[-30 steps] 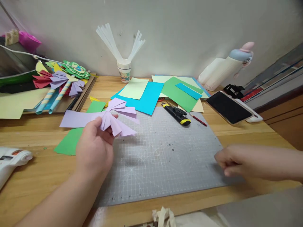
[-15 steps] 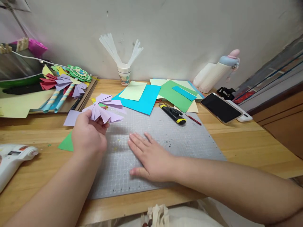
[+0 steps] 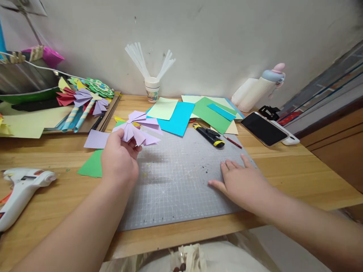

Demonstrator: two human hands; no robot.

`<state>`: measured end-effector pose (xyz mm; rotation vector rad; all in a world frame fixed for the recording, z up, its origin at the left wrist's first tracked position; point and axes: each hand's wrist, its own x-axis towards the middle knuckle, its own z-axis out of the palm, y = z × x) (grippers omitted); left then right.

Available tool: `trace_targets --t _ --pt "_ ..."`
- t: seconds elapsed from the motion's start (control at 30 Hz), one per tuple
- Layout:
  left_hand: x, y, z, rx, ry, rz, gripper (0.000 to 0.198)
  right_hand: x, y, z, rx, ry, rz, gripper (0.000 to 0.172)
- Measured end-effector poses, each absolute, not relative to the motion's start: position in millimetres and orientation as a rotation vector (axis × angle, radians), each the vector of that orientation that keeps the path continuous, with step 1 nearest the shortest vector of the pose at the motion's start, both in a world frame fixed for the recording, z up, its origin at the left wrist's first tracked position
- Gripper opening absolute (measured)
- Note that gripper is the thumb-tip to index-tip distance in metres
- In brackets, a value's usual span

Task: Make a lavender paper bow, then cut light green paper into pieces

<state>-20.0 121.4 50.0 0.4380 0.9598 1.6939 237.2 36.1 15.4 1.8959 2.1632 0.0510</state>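
Left hand (image 3: 120,158): thumb above, fingers curled beneath, closed in a pinch on folded lilac paper (image 3: 135,127). The pleats fan out beyond the fingertips, held above the cutting mat (image 3: 181,181). Green paper (image 3: 91,166) lies on the tabletop, left of those fingers and lower.

Right hand (image 3: 242,183): palm down, fingers spread, nothing held, over the mat's right part; whether every fingertip touches, cannot tell. Ahead of these fingers, a red pencil (image 3: 233,142); ahead and leftward, a black-and-yellow cutter (image 3: 208,135). Phone (image 3: 263,129) farther off, ahead and rightward.
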Motion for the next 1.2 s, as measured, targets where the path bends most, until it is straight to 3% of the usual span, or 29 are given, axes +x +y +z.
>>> trace_targets --t 0.1,0.23,0.37,0.53,0.67,0.87,0.97,1.07,1.2 --pt "-17.7 120.6 49.6 0.446 0.957 1.693 0.014 203.2 38.2 22.1 1.824 2.467 -0.014 0.077" --pt "-16.3 122.8 48.5 0.436 0.972 1.682 0.015 139.3 55.2 9.6 1.418 2.897 -0.432 0.076" --pt "-15.9 124.3 51.2 0.437 0.974 1.639 0.019 125.3 68.8 -5.3 1.517 2.919 -0.438 0.072" --pt "-14.4 123.1 54.5 0.454 0.987 1.618 0.019 208.2 45.5 -12.6 2.013 2.533 -0.313 0.069" --pt "-12.8 121.2 52.3 0.484 0.982 1.607 0.016 314.6 2.3 -13.2 2.451 1.859 -0.108 0.066" --pt "-4.4 117.8 46.7 0.567 0.963 1.507 0.025 376.1 -32.8 -1.0 2.787 1.271 0.267 0.082" --pt "-0.9 114.1 43.8 0.604 0.966 1.434 0.025 330.6 -18.8 -2.1 2.623 1.603 0.195 0.074" --pt "0.2 110.8 41.9 0.626 0.958 1.399 0.024 261.1 6.9 -0.9 2.204 2.199 -0.16 0.066" --pt "-0.4 112.5 41.3 0.619 0.965 1.412 0.026 185.6 43.8 5.1 1.771 2.704 -0.414 0.068"
